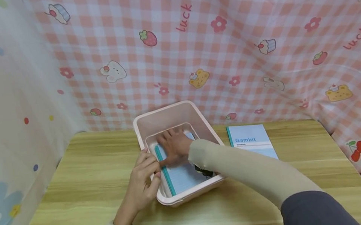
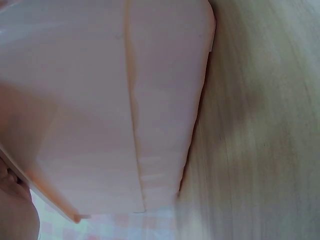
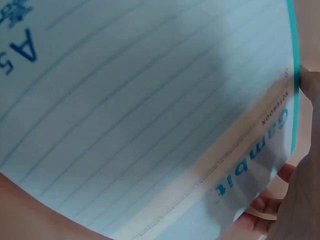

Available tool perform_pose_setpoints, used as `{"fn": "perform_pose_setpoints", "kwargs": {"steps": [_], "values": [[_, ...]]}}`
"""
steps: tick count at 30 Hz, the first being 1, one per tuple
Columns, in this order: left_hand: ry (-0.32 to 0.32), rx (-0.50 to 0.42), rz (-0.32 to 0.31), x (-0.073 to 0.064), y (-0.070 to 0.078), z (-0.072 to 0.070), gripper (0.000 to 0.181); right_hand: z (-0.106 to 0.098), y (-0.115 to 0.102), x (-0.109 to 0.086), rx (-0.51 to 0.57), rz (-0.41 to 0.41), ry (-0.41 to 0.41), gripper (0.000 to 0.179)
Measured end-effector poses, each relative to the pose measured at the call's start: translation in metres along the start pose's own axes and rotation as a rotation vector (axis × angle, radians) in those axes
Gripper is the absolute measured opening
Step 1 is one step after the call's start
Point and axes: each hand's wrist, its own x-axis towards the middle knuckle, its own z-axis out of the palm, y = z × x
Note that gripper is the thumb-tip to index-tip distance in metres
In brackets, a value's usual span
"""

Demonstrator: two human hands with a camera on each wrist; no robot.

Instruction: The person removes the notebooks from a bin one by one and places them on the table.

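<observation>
A pale pink plastic bin (image 1: 186,195) stands on the table, with a light blue notebook (image 1: 184,180) lying inside, its teal spine to the left. My right hand (image 1: 175,145) reaches into the bin with fingers spread over the notebook's far end. In the right wrist view, the thumb touches the spine of the "Gambit" notebook (image 3: 150,110) and the fingertips lie at its top edge. My left hand (image 1: 144,178) grips the bin's left rim, fingers bent over it. The left wrist view shows the bin's outer wall (image 2: 90,125) close up.
A second blue "Gambit" notebook (image 1: 252,139) lies right of the bin, partly hidden by my right sleeve (image 1: 242,165). The wooden table (image 1: 99,169) ends at a pink checked curtain (image 1: 174,64) behind. A white patterned curtain (image 1: 20,91) hangs at the left.
</observation>
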Motion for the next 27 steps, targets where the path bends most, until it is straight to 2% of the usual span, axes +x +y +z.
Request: {"fn": "perform_pose_setpoints", "kwargs": {"steps": [8, 16, 24, 27], "values": [[-0.002, 0.002, 0.003, -0.001, -0.0007, -0.0004, 0.019, 0.003, -0.0044, -0.0017, -0.043, -0.007, 0.023, 0.097], [-0.004, 0.009, 0.0, -0.0004, -0.0019, -0.0003, 0.018, 0.0026, -0.0009, 0.0033, 0.003, -0.032, 0.076, 0.102], [-0.003, 0.008, -0.001, -0.001, -0.0017, -0.0009, 0.017, 0.0016, -0.0024, 0.0059, -0.101, -0.015, 0.148, 0.095], [-0.002, 0.007, -0.002, -0.0011, -0.0012, -0.0012, 0.017, 0.0014, -0.0026, 0.0072, -0.103, -0.012, 0.171, 0.093]]}}
